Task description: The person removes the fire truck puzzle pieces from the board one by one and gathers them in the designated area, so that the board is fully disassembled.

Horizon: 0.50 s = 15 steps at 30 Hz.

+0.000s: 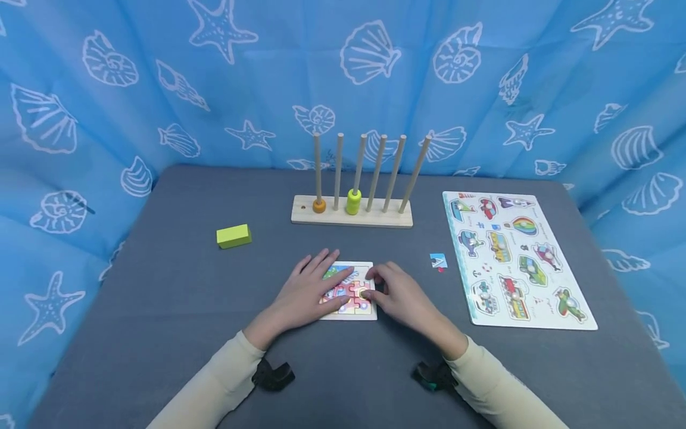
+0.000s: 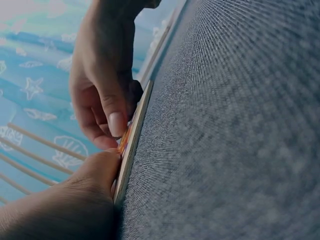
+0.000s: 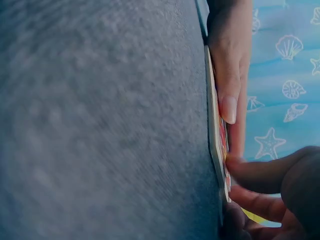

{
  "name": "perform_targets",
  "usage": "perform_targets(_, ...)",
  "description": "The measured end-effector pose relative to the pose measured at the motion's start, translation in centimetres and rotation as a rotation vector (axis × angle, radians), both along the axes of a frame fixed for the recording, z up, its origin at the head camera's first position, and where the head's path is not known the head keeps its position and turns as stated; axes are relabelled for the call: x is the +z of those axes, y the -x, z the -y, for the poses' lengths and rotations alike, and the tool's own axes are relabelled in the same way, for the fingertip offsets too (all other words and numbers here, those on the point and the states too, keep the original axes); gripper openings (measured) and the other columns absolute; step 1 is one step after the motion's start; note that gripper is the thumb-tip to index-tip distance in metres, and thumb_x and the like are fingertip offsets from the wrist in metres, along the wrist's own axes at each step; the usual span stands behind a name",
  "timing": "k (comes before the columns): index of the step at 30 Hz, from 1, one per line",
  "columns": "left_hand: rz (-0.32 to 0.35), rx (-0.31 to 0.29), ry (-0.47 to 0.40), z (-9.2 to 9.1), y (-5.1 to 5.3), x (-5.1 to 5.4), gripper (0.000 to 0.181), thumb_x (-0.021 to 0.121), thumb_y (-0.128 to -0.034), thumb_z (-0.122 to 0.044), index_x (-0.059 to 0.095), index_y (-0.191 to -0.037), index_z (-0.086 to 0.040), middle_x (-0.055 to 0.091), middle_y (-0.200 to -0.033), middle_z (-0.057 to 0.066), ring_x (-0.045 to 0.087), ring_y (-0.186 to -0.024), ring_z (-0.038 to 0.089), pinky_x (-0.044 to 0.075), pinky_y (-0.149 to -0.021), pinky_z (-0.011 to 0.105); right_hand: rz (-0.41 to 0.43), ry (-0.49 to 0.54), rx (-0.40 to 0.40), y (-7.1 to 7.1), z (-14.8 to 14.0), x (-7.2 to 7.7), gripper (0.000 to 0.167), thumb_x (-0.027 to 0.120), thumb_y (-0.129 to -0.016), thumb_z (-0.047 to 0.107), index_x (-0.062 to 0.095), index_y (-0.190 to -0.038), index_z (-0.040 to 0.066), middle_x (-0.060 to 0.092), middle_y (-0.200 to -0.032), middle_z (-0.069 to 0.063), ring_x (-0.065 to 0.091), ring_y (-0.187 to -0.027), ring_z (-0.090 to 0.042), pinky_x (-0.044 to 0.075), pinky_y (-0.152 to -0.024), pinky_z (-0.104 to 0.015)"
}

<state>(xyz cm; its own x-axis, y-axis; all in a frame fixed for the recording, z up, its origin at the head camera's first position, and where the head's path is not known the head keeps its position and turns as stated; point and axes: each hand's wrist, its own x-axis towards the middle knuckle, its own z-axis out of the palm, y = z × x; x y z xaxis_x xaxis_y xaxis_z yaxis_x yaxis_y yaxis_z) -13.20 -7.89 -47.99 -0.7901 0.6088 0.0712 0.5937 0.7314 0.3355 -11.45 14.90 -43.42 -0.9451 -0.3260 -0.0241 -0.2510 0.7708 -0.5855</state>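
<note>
A small jigsaw puzzle in a pale frame lies flat on the grey table. My left hand rests across its left side with spread fingers, the thumb on the pieces; that thumb also shows in the left wrist view. At the right edge my right hand has bent fingers, its thumb touching the puzzle face and the fingertips around the rim, as the right wrist view shows with the right hand. My fingers hide part of the picture. A loose blue-and-white piece lies to the right, beside a tiny red bit.
A wooden peg stand with an orange bead and green beads stands behind the puzzle. To the left lies a green block. A large vehicle picture board lies at the right. Behind the table hangs a blue shell-patterned curtain.
</note>
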Motion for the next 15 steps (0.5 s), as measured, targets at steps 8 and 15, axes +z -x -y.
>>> perform_targets(8, 0.001, 0.010, -0.042, -0.10, 0.09, 0.55, 0.058, 0.049, -0.0930, -0.058, 0.041, -0.145, -0.033, 0.027, -0.157, 0.004, 0.018, -0.147, 0.024, 0.016, -0.114, 0.053, 0.037, 0.030, -0.017, 0.53, 0.27, -0.17, 0.017, 0.074, -0.083, 0.014, 0.064, -0.094, 0.008, 0.054, -0.082, -0.003, 0.046, -0.069, -0.013, 0.038, -0.063, -0.028)
perform_targets(15, 0.074, 0.039, -0.044, -0.41, -0.11, 0.66, 0.059, 0.049, -0.0918, -0.059, 0.041, -0.145, -0.034, 0.025, -0.158, 0.002, 0.014, -0.147, 0.022, 0.012, -0.115, 0.052, 0.137, 0.127, -0.037, 0.97, 0.10, 0.12, 0.013, 0.073, -0.084, 0.012, 0.062, -0.089, 0.007, 0.055, -0.081, -0.004, 0.049, -0.068, -0.014, 0.040, -0.063, -0.029)
